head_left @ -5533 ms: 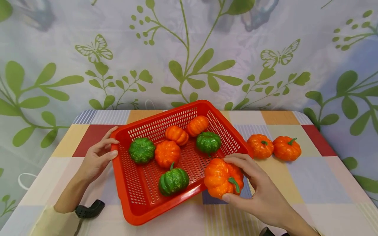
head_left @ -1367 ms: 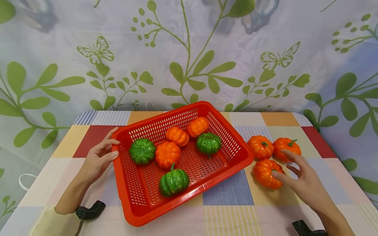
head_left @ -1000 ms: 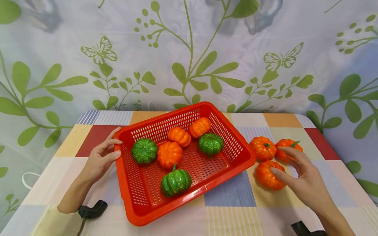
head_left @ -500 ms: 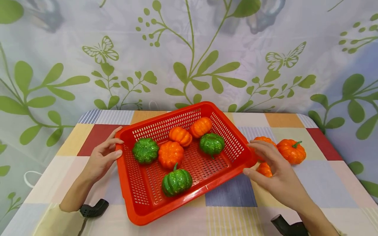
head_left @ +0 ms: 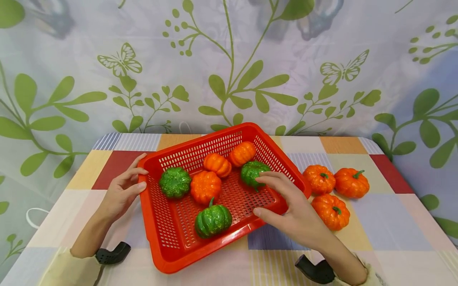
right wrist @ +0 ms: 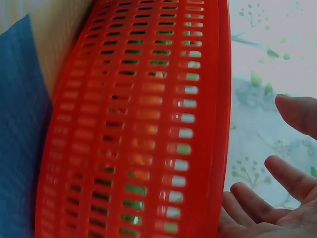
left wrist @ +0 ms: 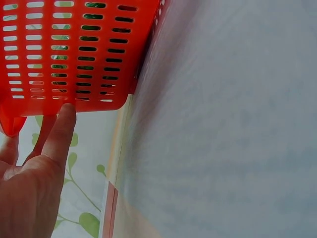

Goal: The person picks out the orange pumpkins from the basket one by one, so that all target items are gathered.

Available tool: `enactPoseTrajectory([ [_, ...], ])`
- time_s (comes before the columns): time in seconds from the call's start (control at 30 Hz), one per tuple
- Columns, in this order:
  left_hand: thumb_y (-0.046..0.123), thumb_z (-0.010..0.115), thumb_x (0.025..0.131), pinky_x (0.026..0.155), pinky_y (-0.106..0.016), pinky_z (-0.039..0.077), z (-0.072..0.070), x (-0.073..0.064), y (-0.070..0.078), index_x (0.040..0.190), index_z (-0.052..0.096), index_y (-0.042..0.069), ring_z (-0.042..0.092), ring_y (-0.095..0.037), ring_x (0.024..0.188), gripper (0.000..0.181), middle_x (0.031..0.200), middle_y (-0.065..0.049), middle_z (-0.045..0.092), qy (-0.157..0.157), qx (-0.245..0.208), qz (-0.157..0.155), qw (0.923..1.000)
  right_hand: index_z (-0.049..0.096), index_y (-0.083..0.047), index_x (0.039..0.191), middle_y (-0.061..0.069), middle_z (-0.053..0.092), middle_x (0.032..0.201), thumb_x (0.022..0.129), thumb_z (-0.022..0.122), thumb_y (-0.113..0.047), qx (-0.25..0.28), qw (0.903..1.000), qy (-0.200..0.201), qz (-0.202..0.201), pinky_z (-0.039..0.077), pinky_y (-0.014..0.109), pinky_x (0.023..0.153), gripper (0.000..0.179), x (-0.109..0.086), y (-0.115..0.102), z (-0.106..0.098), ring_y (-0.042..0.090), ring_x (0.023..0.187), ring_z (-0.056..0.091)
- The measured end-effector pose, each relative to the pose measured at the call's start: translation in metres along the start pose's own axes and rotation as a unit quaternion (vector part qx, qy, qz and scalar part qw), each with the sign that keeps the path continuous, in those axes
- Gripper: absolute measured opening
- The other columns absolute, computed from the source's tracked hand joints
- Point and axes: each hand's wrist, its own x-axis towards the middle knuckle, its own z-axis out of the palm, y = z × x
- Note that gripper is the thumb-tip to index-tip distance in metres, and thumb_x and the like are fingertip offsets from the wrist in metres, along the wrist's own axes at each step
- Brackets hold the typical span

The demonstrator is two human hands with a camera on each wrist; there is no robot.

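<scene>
"The green pumpkin (head_left: 249,171) in the right part of the red basket (head_left: 249,228): can you see all of it?"

"Only some. The right hand (head_left: 295,214) has its fingertips in front of one side, and I can't tell whether they touch it."

"How is that hand?"

"Spread wide, thumb well away from the fingers, nothing in it."

"And the left hand (head_left: 121,194)?"

"Holding the basket's left edge, thumb above; from that wrist you see a fingertip against the slotted wall. The black gadget (head_left: 113,254) below it I can't make out, and the pale sleeve (head_left: 71,266) runs out of sight."

"What else is in the basket?"

"A speckled green pumpkin (head_left: 175,182) on the left, a ribbed green pumpkin (head_left: 213,221) nearest us, a round orange pumpkin (head_left: 206,187) between them, and two small orange pumpkins (head_left: 242,154) side by side towards the back. Through the slots on the right side they're just blurred orange and green."

"And outside?"

"Three orange pumpkins (head_left: 330,211) grouped on the patchwork tablecloth (head_left: 393,222), just right of the basket. Behind stands a leaf-and-butterfly curtain (head_left: 200,39)."
</scene>
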Motion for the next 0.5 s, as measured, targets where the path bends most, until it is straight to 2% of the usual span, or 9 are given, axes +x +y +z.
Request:
enactPoseTrajectory([
  [0.27, -0.013, 0.043, 0.095, 0.086, -0.033, 0.055, 0.004, -0.001, 0.004, 0.121, 0.06, 0.003, 0.044, -0.022, 0.129, 0.035, 0.162, -0.01, 0.016, 0.006, -0.008, 0.013, 0.9999, 0.06, -0.02, 0.13, -0.005, 0.05, 0.137, 0.085, 0.079, -0.022, -0.001, 0.9996, -0.025, -0.011, 0.041, 0.047, 0.104, 0.049, 0.019, -0.006, 0.026, 0.016, 0.129, 0.045],
  [0.5, -0.013, 0.042, 0.096, 0.088, -0.033, 0.054, 0.001, -0.001, 0.002, 0.121, 0.06, 0.005, 0.041, -0.021, 0.13, 0.036, 0.163, -0.006, 0.015, 0.0, -0.005, -0.002, 1.0, 0.06, -0.016, 0.128, -0.005, 0.052, 0.132, 0.083, 0.079, -0.017, -0.005, 0.9984, -0.049, -0.027, 0.043, 0.045, 0.102, 0.048, 0.042, -0.012, 0.045, 0.013, 0.123, 0.049],
])
